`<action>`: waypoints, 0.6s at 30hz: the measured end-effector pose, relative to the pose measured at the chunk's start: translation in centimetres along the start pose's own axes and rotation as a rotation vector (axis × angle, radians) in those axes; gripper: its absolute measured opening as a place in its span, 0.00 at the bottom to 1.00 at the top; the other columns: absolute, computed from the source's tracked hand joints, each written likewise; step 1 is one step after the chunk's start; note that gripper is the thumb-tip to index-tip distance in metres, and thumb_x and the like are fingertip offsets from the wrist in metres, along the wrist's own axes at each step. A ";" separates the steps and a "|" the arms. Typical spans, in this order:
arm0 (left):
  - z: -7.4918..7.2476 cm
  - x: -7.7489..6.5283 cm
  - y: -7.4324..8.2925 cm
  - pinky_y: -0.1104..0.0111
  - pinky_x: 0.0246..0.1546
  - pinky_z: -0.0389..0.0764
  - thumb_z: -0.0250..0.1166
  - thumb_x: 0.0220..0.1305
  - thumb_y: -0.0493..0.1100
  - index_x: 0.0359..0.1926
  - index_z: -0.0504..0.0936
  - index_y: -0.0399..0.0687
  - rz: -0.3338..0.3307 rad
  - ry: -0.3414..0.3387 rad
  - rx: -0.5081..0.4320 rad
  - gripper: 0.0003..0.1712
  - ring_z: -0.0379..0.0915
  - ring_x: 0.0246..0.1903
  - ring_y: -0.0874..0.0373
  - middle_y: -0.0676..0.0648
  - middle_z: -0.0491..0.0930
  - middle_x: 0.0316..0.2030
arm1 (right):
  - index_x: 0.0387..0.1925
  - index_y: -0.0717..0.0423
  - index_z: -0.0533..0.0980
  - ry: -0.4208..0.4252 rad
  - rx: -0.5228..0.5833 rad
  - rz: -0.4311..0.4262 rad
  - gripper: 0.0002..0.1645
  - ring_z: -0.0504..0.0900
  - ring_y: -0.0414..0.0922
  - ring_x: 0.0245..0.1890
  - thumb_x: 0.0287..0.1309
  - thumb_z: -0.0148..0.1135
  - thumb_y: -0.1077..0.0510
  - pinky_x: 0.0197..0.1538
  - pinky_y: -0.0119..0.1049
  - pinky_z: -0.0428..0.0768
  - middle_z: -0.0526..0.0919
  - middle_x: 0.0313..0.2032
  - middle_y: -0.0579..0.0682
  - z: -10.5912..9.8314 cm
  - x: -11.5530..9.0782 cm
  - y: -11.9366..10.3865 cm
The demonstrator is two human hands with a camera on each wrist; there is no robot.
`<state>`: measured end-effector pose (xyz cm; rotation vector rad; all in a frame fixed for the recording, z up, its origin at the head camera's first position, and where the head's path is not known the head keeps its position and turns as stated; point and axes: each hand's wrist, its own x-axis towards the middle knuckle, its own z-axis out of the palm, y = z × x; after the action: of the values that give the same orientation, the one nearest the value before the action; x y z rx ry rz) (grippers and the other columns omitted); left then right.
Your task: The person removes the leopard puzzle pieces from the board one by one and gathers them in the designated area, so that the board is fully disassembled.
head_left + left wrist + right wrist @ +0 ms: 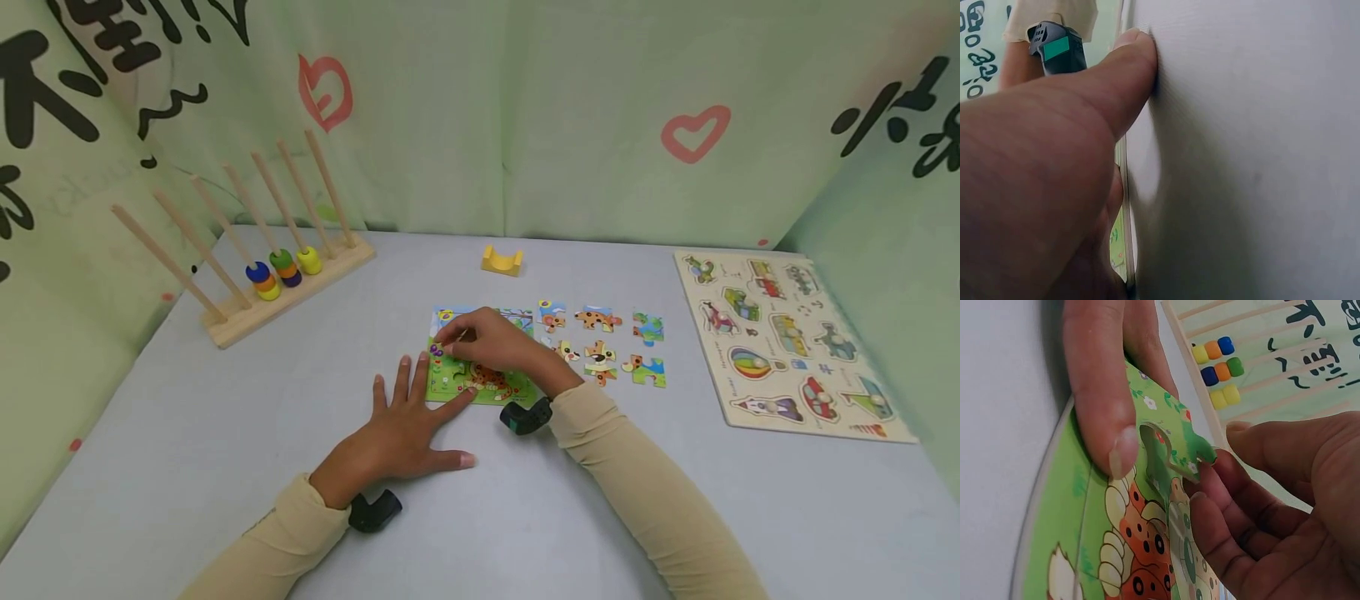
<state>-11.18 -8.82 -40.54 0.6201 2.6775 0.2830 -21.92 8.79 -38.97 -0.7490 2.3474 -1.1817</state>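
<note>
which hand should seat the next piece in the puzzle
Right. The right hand already pinches a green piece over the puzzle; the left hand lies flat, a finger steadying its edge.

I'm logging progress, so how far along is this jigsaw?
Done: a few pieces already sit in the puzzle tray. In hand: the right hand fits a green piece while the left hand presses the tray flat. Left: about seven loose pieces beside it.

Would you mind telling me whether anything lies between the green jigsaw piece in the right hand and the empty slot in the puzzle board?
Nothing visible blocks it. The right hand holds the green jigsaw piece at the slot in the green puzzle board; the left hand only presses the board's edge beside it.
</note>
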 end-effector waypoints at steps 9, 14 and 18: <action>0.0 0.0 0.0 0.31 0.60 0.32 0.55 0.55 0.79 0.75 0.54 0.72 0.005 0.000 -0.006 0.49 0.15 0.70 0.32 0.32 0.26 0.73 | 0.48 0.58 0.83 -0.044 0.015 0.026 0.12 0.80 0.41 0.37 0.64 0.62 0.63 0.44 0.34 0.77 0.85 0.37 0.46 0.3 -0.1 0.1; 0.1 0.1 -0.1 0.30 0.60 0.32 0.54 0.55 0.79 0.75 0.54 0.73 0.007 0.002 -0.005 0.49 0.15 0.70 0.31 0.31 0.26 0.73 | 0.46 0.59 0.83 -0.050 0.029 0.041 0.10 0.82 0.39 0.38 0.64 0.61 0.63 0.45 0.33 0.77 0.86 0.38 0.47 0.2 -0.2 0.1; 0.1 0.0 -0.1 0.30 0.60 0.32 0.55 0.55 0.79 0.75 0.54 0.73 0.012 0.005 -0.008 0.49 0.15 0.70 0.31 0.32 0.26 0.73 | 0.44 0.58 0.84 -0.046 0.031 0.025 0.10 0.82 0.39 0.39 0.65 0.60 0.64 0.44 0.33 0.77 0.86 0.42 0.47 0.2 -0.4 0.0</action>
<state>-11.22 -8.91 -40.65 0.6337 2.6765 0.2988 -21.52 8.88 -39.05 -0.7259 2.2890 -1.1754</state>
